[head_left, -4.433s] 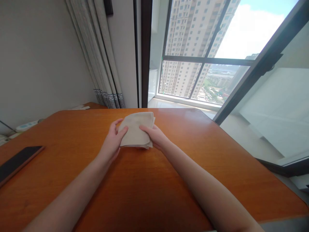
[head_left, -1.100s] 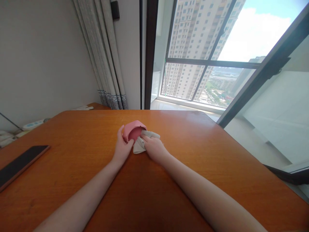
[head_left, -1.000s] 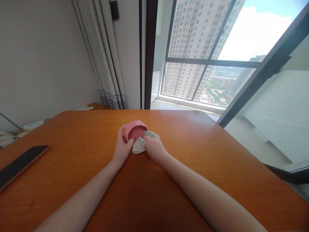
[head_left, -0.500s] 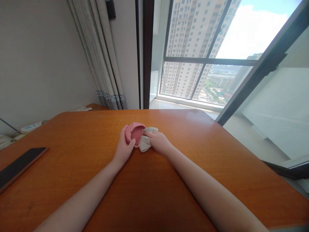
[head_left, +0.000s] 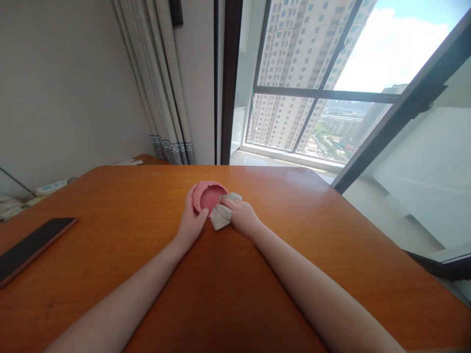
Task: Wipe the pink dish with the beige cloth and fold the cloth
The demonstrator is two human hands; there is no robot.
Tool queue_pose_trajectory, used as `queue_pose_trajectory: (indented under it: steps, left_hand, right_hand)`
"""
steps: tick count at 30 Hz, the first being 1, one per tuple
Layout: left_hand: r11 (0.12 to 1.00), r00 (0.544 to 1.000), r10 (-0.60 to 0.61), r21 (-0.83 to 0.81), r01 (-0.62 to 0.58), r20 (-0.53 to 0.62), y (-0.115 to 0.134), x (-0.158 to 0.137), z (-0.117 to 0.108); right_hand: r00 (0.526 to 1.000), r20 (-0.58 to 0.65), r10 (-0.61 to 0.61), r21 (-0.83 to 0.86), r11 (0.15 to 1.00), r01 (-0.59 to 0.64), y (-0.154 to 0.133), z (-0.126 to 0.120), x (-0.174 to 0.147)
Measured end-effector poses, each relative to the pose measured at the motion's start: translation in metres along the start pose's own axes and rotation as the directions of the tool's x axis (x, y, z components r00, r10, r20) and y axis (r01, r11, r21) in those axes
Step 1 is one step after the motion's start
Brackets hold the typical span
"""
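Note:
A pink bowl-like dish (head_left: 211,196) with an angular outer wall and a round hollow is tilted over the wooden table (head_left: 235,284). My left hand (head_left: 192,218) grips its left side, thumb at the near rim and fingers round the outer wall. In my right hand (head_left: 243,215) is a crumpled pale cloth (head_left: 221,216), pinched at the dish's right rim. One fold of the cloth hangs down on the near side. Part of the dish's right edge is hidden behind the cloth and fingers.
A dark flat phone-like slab (head_left: 35,245) with a reddish-brown edge lies at the table's left. A whitish device (head_left: 53,188) sits beyond the left edge. Behind the table hang curtains (head_left: 165,88), beside a dark door frame (head_left: 230,83) and a large window.
The pink dish has turned in my left hand, and its hollow shows more fully. My right hand and the cloth have shifted slightly along its rim. The whole view has moved a little.

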State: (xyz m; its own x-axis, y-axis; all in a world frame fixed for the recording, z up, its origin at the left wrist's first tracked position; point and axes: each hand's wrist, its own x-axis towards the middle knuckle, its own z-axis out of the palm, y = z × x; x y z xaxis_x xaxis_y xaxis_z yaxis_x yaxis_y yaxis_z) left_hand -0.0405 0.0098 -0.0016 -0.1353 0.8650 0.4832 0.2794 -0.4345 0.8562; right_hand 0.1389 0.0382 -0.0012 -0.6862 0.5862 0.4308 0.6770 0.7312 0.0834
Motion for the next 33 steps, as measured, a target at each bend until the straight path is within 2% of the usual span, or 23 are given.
queue_pose_trajectory:
  steps: [5,8,12,17,20,25,29,33]
  left_hand:
    - [0.993,0.989,-0.091,-0.087,0.082,-0.112,-0.003,-0.005,0.007]
    - [0.993,0.986,-0.095,-0.076,0.085,-0.137,-0.004,-0.005,0.008]
    - [0.995,0.987,-0.099,0.002,0.1,-0.128,-0.005,0.002,0.002]
    - [0.99,0.993,-0.118,0.075,0.12,-0.032,-0.003,0.004,-0.004]
    - [0.993,0.994,-0.105,0.05,0.106,-0.027,-0.001,0.001,-0.001]
    - [0.956,0.979,-0.203,-0.219,0.196,-0.011,-0.007,-0.007,0.01]
    - [0.969,0.98,-0.191,-0.166,0.181,-0.048,-0.013,-0.009,0.01]
    - [0.982,0.985,-0.164,-0.108,0.158,-0.058,-0.009,-0.001,0.0]
  right_hand:
    - [1.0,-0.023,0.01,0.031,0.999,-0.01,-0.013,0.006,0.001]
    - [1.0,-0.031,-0.002,0.033,0.999,0.003,-0.018,0.004,0.004]
    - [0.999,-0.002,-0.049,0.02,0.999,0.049,-0.011,-0.002,0.005]
    - [0.999,0.053,0.006,-0.066,0.998,-0.002,-0.003,-0.006,0.0]
    - [0.998,0.069,0.011,-0.086,0.996,-0.005,-0.002,-0.007,-0.001]
    - [0.999,0.012,0.035,-0.038,0.999,-0.035,-0.009,-0.003,0.0]
    - [1.0,-0.008,-0.018,-0.015,1.0,0.017,-0.011,-0.001,0.001]
    - [0.991,-0.108,-0.081,-0.036,0.996,0.078,-0.002,-0.003,0.0]
